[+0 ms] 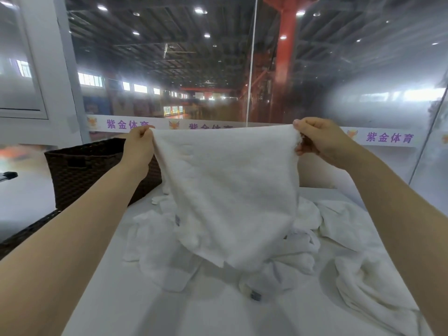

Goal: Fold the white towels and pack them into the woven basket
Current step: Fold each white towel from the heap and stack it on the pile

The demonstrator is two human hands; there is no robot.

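I hold a white towel (230, 190) spread out in the air above the table. My left hand (139, 147) pinches its top left corner and my right hand (320, 141) pinches its top right corner. The towel hangs down flat, its lower edge reaching the pile of crumpled white towels (303, 251) on the white table (169, 311). A dark brown woven basket (82, 170) stands at the left behind my left forearm, partly hidden by it.
A glass wall (242, 69) with a white banner strip (388, 137) runs right behind the table. More crumpled towels (368, 282) lie at the right. A dark woven edge (26, 234) shows at the left of the table.
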